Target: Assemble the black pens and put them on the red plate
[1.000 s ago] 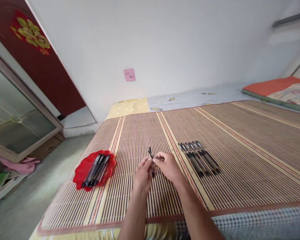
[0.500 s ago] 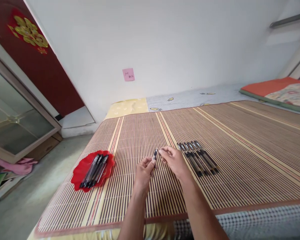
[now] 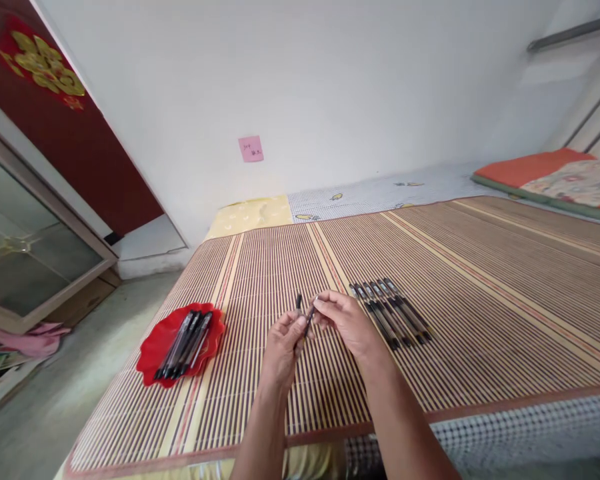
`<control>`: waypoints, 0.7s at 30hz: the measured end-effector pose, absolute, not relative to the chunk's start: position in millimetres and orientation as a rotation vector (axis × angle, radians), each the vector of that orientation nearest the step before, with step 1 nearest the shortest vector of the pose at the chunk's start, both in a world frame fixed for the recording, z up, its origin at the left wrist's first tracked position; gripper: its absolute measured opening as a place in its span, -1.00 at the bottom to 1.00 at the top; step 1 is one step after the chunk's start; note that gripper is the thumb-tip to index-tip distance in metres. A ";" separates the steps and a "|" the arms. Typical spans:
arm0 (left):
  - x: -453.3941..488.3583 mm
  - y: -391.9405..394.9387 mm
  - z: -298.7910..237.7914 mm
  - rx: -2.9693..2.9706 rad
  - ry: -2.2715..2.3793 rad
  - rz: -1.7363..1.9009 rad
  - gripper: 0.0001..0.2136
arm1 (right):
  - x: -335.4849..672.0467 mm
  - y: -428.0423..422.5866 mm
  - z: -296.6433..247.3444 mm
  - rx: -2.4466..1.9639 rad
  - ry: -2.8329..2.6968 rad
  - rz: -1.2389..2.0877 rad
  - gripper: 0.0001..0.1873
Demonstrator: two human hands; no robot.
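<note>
My left hand point(image 3: 281, 343) is closed, its thumb and fingers pinching a slim dark pen point(image 3: 309, 320) that slants up to the right. A short black piece point(image 3: 299, 302), possibly a pen cap, also sticks up from the left fingers. My right hand point(image 3: 349, 321) pinches the pen's upper end, partly hiding it. To the right, several black pens point(image 3: 393, 313) lie side by side in a slanted row. A red scalloped plate point(image 3: 147, 350) stands to the left, with several more black pens point(image 3: 185, 343) on it.
A striped bamboo mat point(image 3: 250, 393) covers the bed under everything. Folded orange and floral bedding point(image 3: 535, 172) lies at the far right. A pink note point(image 3: 251, 149) is stuck on the white wall. At left are a glass-panelled cabinet door point(image 3: 35, 233) and grey floor.
The short black piece now shows upright above my left fingers. My right fingertips have closed on the pen's upper end. The view has shifted slightly.
</note>
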State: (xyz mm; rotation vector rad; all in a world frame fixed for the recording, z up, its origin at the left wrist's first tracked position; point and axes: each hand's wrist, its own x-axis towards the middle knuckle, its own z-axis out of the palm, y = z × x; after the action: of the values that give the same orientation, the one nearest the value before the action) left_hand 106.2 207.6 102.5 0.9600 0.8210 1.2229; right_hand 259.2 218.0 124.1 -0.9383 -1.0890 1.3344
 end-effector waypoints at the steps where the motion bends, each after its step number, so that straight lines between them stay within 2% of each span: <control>1: 105.6 206.4 103.7 0.988 0.820 1.224 -0.67 | 261.6 217.3 126.0 -0.910 -1.054 1.341 -0.69; 4: 103.0 203.5 106.7 1.097 0.838 1.211 -0.63 | 270.9 214.8 134.3 -0.832 -0.916 1.280 -0.68; 13: 98.7 202.1 109.8 1.215 0.799 1.144 -0.69 | 285.4 192.3 170.5 -0.798 -0.714 0.725 -0.84; 21: 100.5 201.3 108.5 1.236 0.812 1.122 -0.68 | 286.4 191.4 167.0 -0.887 -0.829 0.667 -0.80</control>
State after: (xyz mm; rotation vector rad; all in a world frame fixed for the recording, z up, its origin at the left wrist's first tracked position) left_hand 100.5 201.3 108.5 1.2365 0.8118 1.1220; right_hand 286.4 191.4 167.0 -0.8872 -0.8294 0.6667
